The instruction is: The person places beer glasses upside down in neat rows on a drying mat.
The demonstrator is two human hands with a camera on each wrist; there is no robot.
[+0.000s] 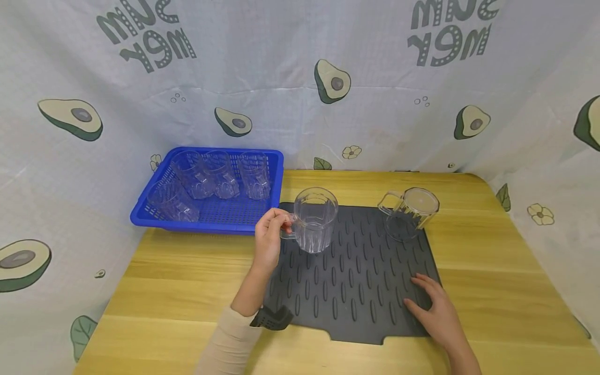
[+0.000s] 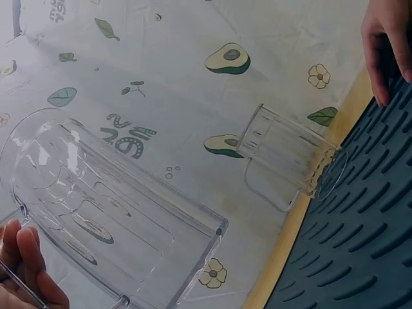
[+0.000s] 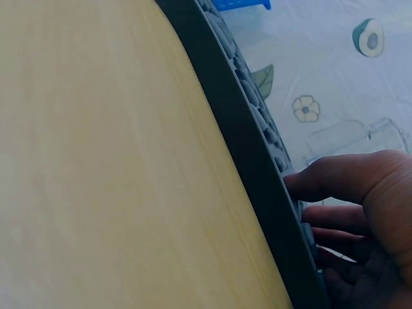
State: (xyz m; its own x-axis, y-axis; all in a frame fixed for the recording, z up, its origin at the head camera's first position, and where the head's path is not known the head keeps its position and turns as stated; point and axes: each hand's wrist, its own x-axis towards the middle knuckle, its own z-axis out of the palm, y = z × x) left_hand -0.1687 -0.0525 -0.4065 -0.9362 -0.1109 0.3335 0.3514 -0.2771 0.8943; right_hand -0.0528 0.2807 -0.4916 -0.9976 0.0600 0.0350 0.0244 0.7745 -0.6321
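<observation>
My left hand (image 1: 269, 234) pinches the handle of a clear ribbed mug (image 1: 315, 229), which stands upright over the back left part of a dark grey drying mat (image 1: 351, 291). In the left wrist view the mug (image 2: 116, 212) fills the lower left, with the fingertips at its handle. A second clear mug (image 1: 412, 211) sits upside down at the mat's back right corner, handle to the left. My right hand (image 1: 436, 312) lies at the mat's right front edge, fingers spread and relaxed, holding nothing. The right wrist view has its thumb and fingers (image 3: 335, 177) beside the mat's edge.
A blue plastic basket (image 1: 206, 229) stands at the back left of the wooden table (image 1: 187, 291), with several clear mugs (image 1: 253, 177) inside. Behind the table hangs a white curtain (image 1: 281, 67) printed with avocados.
</observation>
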